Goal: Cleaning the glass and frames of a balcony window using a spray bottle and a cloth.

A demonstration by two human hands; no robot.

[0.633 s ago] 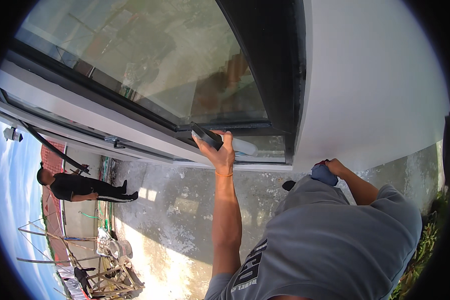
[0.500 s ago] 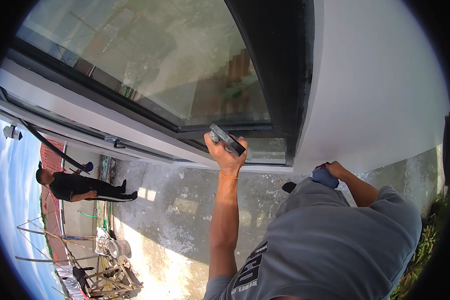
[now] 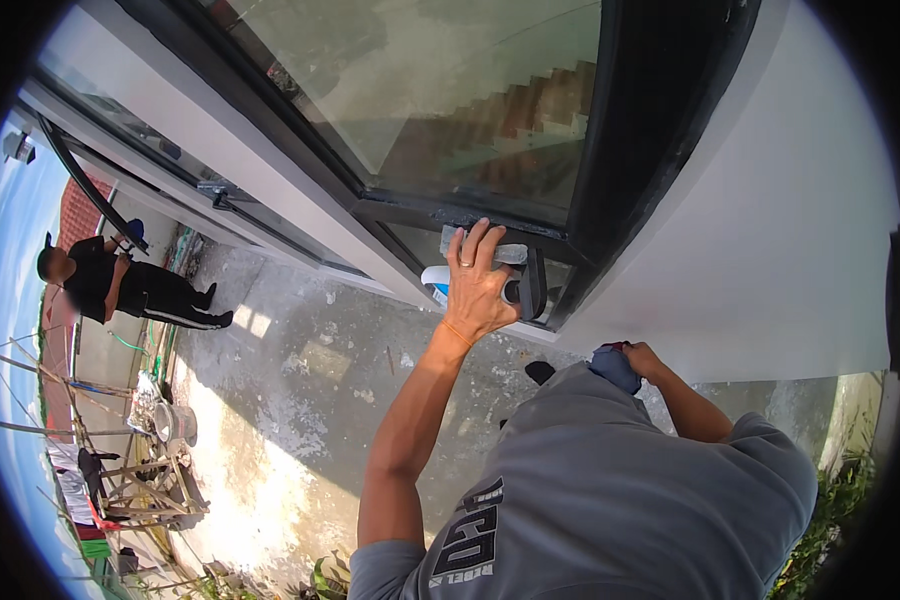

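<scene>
My left hand (image 3: 482,290) is closed around a hand-held tool at the lower rail of the black door frame (image 3: 420,212). The tool has a black grip (image 3: 536,284), a pale, translucent block-like strip (image 3: 512,253) and a rounded white-and-blue part (image 3: 434,278); its exact kind is partly hidden by my fingers. My right hand (image 3: 650,361) hangs low beside my leg, gripping a bunched blue-grey cloth (image 3: 616,370) with a dark red edge. Above my left hand, the glass pane (image 3: 440,110) reflects stairs.
A white wall panel (image 3: 760,250) stands on the right. At the far left another person (image 3: 120,280) stands in dark clothes by a black curved pole (image 3: 70,165). Wooden poles (image 3: 150,480) and a bucket (image 3: 175,424) sit on the concrete floor (image 3: 310,400).
The view has turned and shifted. My left hand has moved rightward along the lower rail and turned its back toward me, still holding the tool. The right hand keeps the cloth.
</scene>
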